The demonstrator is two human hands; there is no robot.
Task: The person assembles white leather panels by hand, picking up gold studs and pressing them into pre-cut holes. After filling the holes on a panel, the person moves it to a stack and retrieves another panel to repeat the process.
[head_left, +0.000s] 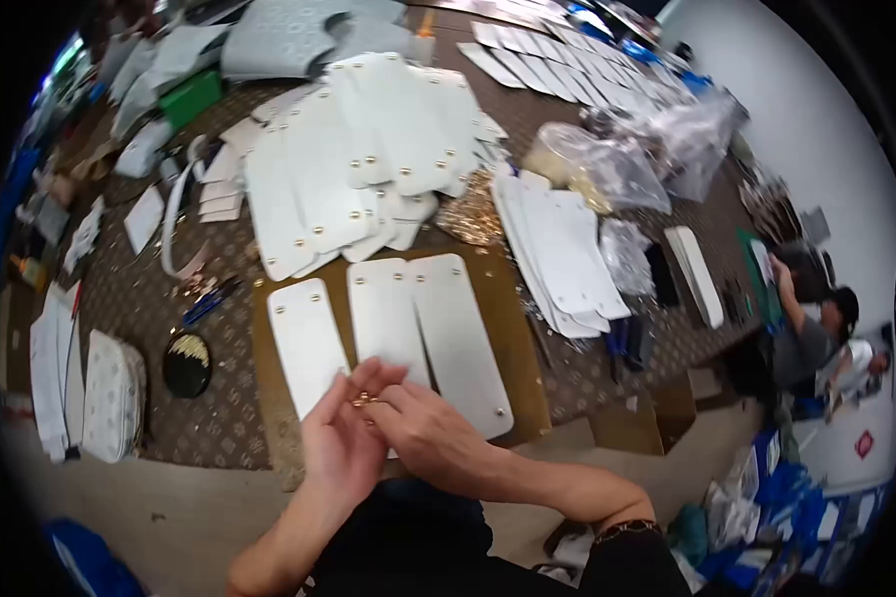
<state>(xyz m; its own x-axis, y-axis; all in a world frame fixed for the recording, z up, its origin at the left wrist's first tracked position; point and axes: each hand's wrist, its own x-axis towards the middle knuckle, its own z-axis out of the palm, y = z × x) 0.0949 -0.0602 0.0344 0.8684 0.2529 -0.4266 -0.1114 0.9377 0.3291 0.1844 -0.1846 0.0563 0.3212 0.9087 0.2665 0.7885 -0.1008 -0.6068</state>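
My left hand (340,448) is turned palm up and cupped, with several small gold-coloured studs (364,398) in it. Over that palm, my right hand (428,433) has its fingers bent together, the tips at the studs; the exact grip is partly hidden. Beneath and just beyond both hands, three white strips with rounded corners lie on a brown board: a left strip (307,338), a middle strip (380,298) and a right strip (458,348). Gold studs sit in their far corners, and one shows near the right strip's near corner.
Beyond the board (523,398) lies a big pile of studded white strips (304,189), beside a heap of gold studs (476,211). More strips (562,249), plastic bags (607,164) and pliers (622,343) are at right. At left are a round dark dish (187,378) and a white pouch (112,398).
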